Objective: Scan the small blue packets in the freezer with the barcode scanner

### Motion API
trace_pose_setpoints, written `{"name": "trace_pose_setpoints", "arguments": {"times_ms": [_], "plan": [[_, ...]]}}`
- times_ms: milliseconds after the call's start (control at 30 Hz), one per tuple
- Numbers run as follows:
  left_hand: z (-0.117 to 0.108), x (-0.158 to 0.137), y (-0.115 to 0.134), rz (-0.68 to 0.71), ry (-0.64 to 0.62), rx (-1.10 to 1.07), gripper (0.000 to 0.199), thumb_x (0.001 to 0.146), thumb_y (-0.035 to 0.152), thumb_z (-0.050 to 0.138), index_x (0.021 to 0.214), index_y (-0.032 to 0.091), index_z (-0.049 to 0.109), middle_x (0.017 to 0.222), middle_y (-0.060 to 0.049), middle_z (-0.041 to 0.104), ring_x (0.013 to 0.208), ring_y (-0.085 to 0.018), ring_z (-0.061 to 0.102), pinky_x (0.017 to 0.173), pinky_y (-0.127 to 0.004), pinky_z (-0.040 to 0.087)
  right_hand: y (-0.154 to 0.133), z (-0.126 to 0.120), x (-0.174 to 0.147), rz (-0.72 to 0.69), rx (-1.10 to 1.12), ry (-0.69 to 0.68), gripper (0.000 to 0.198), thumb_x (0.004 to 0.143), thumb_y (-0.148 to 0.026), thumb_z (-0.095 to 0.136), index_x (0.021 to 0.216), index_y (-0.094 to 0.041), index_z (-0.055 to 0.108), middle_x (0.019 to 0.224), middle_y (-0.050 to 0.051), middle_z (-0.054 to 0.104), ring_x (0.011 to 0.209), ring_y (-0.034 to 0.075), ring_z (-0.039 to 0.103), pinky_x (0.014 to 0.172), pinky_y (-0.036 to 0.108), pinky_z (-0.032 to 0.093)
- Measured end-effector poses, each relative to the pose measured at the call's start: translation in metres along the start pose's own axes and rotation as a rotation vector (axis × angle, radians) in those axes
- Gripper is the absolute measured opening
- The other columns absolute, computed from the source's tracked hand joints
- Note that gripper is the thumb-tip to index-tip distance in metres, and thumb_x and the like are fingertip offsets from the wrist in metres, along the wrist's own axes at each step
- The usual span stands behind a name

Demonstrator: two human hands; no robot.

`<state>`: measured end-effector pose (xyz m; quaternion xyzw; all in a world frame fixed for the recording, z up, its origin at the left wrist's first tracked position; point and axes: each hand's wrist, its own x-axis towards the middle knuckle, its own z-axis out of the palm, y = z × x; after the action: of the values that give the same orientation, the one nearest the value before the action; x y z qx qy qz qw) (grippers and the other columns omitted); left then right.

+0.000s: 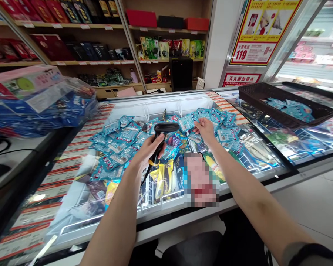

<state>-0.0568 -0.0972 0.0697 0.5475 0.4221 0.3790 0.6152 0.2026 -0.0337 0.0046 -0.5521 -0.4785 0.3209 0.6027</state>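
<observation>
My left hand point(152, 147) is wrapped round the handle of a black barcode scanner point(166, 128), its head pointing to the right over the freezer's glass top. My right hand point(204, 128) pinches the edge of a small blue packet point(187, 122) that has a pale printed label facing up. Around my right hand lies a spread of similar blue packets point(227, 134). Another heap of them point(120, 142) covers the glass to the left of the scanner. The scanner's cable hangs down below my left hand.
Ice creams in yellow wrappers point(164, 175) show through the chest freezer's glass. A pixelated, phone-shaped object point(199, 177) lies near the front edge. A dark brown basket point(255, 96) with blue packets stands at right; plastic-wrapped boxes point(39, 101) are at left. Stocked shelves point(100, 62) rise behind.
</observation>
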Motion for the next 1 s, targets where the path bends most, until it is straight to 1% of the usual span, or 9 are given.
{"name": "trace_pose_setpoints", "arguments": {"times_ms": [133,233,333,400,467,567,667,767,1000], "plan": [[-0.001,-0.001,0.001,0.036,0.031,-0.008,0.042,0.078,0.055,0.066,0.086,0.017,0.051,0.069,0.0,0.059,0.043,-0.006,0.048,0.039,-0.019,0.034,-0.003,-0.006,0.0,-0.029,-0.107,0.098,0.036,0.08,-0.044,0.06,0.107,-0.021,0.053,0.071,0.001,0.063,0.057,0.021,0.067,0.052,0.034,0.054],[-0.003,-0.001,0.001,0.071,0.023,0.0,0.04,0.078,0.053,0.067,0.093,0.019,0.053,0.075,-0.001,0.063,0.046,-0.006,0.051,0.041,-0.018,0.037,-0.009,-0.014,0.0,-0.06,-0.194,0.159,0.038,0.083,-0.042,0.057,0.114,-0.02,0.053,0.077,0.004,0.064,0.059,0.021,0.066,0.056,0.035,0.054],[-0.007,0.0,0.001,0.089,0.067,0.041,0.043,0.077,0.054,0.068,0.099,0.019,0.057,0.084,-0.003,0.067,0.054,-0.009,0.059,0.046,-0.019,0.043,-0.013,-0.022,0.0,-0.082,-0.269,0.195,0.039,0.087,-0.038,0.053,0.12,-0.019,0.052,0.084,0.007,0.065,0.065,0.023,0.066,0.062,0.038,0.056],[-0.009,0.002,0.0,0.097,0.12,0.082,0.046,0.075,0.056,0.068,0.099,0.017,0.06,0.087,-0.005,0.068,0.06,-0.01,0.063,0.052,-0.021,0.049,-0.014,-0.025,0.001,-0.111,-0.393,0.21,0.036,0.088,-0.035,0.05,0.118,-0.017,0.054,0.088,0.01,0.065,0.077,0.026,0.067,0.074,0.044,0.055],[-0.012,0.005,-0.001,0.098,0.169,0.107,0.049,0.074,0.058,0.068,0.098,0.015,0.062,0.087,-0.006,0.069,0.061,-0.011,0.064,0.056,-0.022,0.052,-0.014,-0.027,0.002,-0.158,-0.545,0.231,0.032,0.088,-0.032,0.051,0.114,-0.014,0.058,0.097,0.014,0.063,0.094,0.03,0.063,0.087,0.049,0.051],[-0.016,0.007,-0.003,0.095,0.204,0.083,0.053,0.074,0.059,0.067,0.103,0.016,0.061,0.086,-0.006,0.069,0.058,-0.012,0.064,0.053,-0.023,0.052,-0.015,-0.027,0.0,-0.228,-0.724,0.243,0.03,0.089,-0.028,0.05,0.113,-0.012,0.06,0.123,0.021,0.052,0.113,0.032,0.054,0.099,0.053,0.042],[-0.02,0.007,-0.002,0.104,0.222,0.037,0.052,0.076,0.059,0.065,0.105,0.017,0.06,0.084,-0.007,0.07,0.055,-0.012,0.063,0.048,-0.022,0.05,-0.021,-0.024,-0.007,-0.306,-0.853,0.227,0.033,0.092,-0.026,0.046,0.118,-0.012,0.06,0.137,0.023,0.04,0.126,0.036,0.041,0.105,0.056,0.033],[-0.021,0.006,-0.001,0.132,0.262,-0.002,0.05,0.077,0.06,0.064,0.102,0.016,0.059,0.08,-0.007,0.07,0.05,-0.011,0.06,0.042,-0.02,0.045,-0.03,-0.018,-0.015,-0.38,-0.915,0.176,0.035,0.094,-0.025,0.041,0.121,-0.014,0.061,0.139,0.02,0.043,0.13,0.038,0.034,0.105,0.059,0.029],[-0.022,0.007,0.0,0.154,0.319,-0.033,0.047,0.076,0.06,0.064,0.09,0.015,0.057,0.078,-0.007,0.069,0.04,-0.008,0.051,0.037,-0.021,0.038,-0.036,0.013,-0.02,-0.533,-0.949,-0.209,0.037,0.097,-0.033,0.044,0.124,-0.016,0.062,0.12,0.013,0.064,0.116,0.03,0.05,0.101,0.046,0.036]]}}
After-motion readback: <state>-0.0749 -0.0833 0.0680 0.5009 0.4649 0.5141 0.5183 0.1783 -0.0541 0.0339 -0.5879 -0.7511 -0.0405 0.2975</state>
